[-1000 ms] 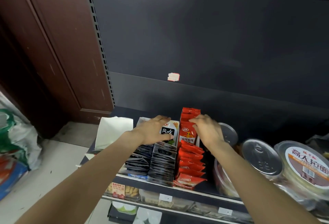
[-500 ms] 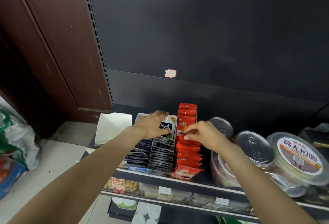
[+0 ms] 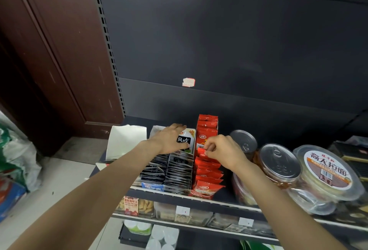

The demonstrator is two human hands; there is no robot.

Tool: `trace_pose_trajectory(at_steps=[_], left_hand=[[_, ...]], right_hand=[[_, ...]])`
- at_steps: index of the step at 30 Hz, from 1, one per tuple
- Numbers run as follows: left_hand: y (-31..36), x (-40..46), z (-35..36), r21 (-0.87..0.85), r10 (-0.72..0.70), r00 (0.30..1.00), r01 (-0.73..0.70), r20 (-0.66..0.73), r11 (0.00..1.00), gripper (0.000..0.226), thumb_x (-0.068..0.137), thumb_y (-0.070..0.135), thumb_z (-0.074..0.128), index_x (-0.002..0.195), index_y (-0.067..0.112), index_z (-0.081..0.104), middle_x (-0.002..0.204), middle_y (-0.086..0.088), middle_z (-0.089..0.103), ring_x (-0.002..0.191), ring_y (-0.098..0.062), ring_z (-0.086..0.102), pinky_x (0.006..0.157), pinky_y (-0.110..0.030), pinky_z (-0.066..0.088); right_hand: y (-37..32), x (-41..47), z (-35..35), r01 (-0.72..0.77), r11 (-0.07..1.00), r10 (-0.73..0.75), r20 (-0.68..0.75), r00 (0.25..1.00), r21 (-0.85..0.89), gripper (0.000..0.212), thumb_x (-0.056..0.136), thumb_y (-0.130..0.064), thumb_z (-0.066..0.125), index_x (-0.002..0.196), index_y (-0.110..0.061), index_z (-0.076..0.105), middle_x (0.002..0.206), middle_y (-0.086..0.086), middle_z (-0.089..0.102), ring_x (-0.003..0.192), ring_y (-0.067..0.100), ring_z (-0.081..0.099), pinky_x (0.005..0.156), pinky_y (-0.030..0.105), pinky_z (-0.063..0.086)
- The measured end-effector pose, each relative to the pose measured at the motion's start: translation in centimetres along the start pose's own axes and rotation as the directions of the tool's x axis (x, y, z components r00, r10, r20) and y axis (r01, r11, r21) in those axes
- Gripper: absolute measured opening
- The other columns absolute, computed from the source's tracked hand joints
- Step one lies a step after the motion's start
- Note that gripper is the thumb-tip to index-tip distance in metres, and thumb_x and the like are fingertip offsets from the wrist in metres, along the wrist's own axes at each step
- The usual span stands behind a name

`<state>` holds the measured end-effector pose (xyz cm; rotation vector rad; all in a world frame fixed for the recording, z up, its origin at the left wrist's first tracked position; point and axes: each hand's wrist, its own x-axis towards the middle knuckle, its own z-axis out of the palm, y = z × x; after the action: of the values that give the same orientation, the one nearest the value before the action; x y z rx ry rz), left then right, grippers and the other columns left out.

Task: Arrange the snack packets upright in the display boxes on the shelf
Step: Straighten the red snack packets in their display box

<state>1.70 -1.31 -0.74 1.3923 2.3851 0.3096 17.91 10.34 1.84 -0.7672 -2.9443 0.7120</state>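
Leftmost, a white box flap (image 3: 125,140) stands on the shelf (image 3: 199,200). Next to it my left hand (image 3: 169,139) lies with fingers spread over the upright card of the black packets' display box (image 3: 187,140), the black packets (image 3: 175,172) stacked in rows below it. Beside those, my right hand (image 3: 223,150) pinches one red packet (image 3: 201,151) between thumb and fingertips, above the leaning row of red packets (image 3: 207,176) in their box. Further right stand clear tubs with metal lids (image 3: 278,160).
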Motion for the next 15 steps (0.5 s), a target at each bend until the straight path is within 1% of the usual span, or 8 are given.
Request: trace_pose_trajectory(at_steps=[2, 4, 8, 11, 15], left_hand=[[0.0, -0.2, 0.0, 0.008, 0.01, 1.0, -0.01, 0.002, 1.0, 0.074, 0.092, 0.047, 0.051, 0.15, 0.02, 0.015, 0.158, 0.001, 0.015, 0.144, -0.017, 0.017, 0.114, -0.035, 0.019], [0.0, -0.2, 0.0, 0.005, 0.006, 1.0, -0.006, 0.007, 1.0, 0.075, 0.092, 0.047, 0.051, 0.151, 0.021, 0.012, 0.158, 0.001, 0.011, 0.145, -0.017, 0.014, 0.115, -0.035, 0.017], [0.0, 0.0, 0.0, -0.02, -0.011, 1.0, 0.011, 0.017, 1.0, 0.077, 0.091, 0.048, 0.051, 0.151, 0.023, 0.01, 0.159, 0.002, 0.005, 0.146, -0.018, 0.01, 0.117, -0.04, 0.02], [0.1, 0.1, -0.1, -0.056, -0.027, 1.0, 0.028, 0.013, 0.998, 0.077, 0.091, 0.048, 0.052, 0.151, 0.026, 0.009, 0.159, 0.003, 0.004, 0.146, -0.024, 0.011, 0.116, -0.046, 0.022], [0.8, 0.0, -0.6, -0.131, -0.041, 0.999, 0.038, -0.018, 0.991, 0.071, 0.093, 0.044, 0.051, 0.15, 0.025, 0.014, 0.159, 0.002, 0.007, 0.146, -0.024, 0.011, 0.116, -0.044, 0.021]], right_hand=[[0.1, -0.1, -0.1, -0.008, 0.998, 0.009, -0.011, 1.0, 0.066, 0.009, 0.084, -0.024, 0.068, 0.093, -0.023, 0.07, 0.095, -0.006, 0.068, 0.091, 0.008, 0.062, 0.079, 0.027, 0.051], [0.2, -0.1, -0.4, 0.006, 0.996, -0.002, -0.043, 0.999, 0.086, 0.007, 0.085, -0.026, 0.067, 0.091, -0.024, 0.071, 0.095, -0.008, 0.069, 0.092, 0.008, 0.062, 0.081, 0.031, 0.051], [0.2, -0.3, -1.9, 0.013, 0.996, 0.004, -0.21, 0.978, 0.083, 0.008, 0.088, -0.028, 0.064, 0.094, -0.027, 0.069, 0.097, -0.009, 0.068, 0.092, 0.009, 0.062, 0.081, 0.034, 0.053], [-0.1, -0.5, -3.5, 0.022, 0.995, 0.011, -0.318, 0.948, 0.098, 0.009, 0.088, -0.027, 0.063, 0.094, -0.025, 0.069, 0.094, -0.008, 0.069, 0.088, 0.008, 0.062, 0.077, 0.034, 0.054], [-0.1, -0.5, -4.8, 0.035, 0.991, 0.012, -0.342, 0.94, 0.128, 0.008, 0.088, -0.026, 0.064, 0.093, -0.023, 0.069, 0.093, -0.006, 0.069, 0.088, 0.009, 0.063, 0.077, 0.033, 0.054]])
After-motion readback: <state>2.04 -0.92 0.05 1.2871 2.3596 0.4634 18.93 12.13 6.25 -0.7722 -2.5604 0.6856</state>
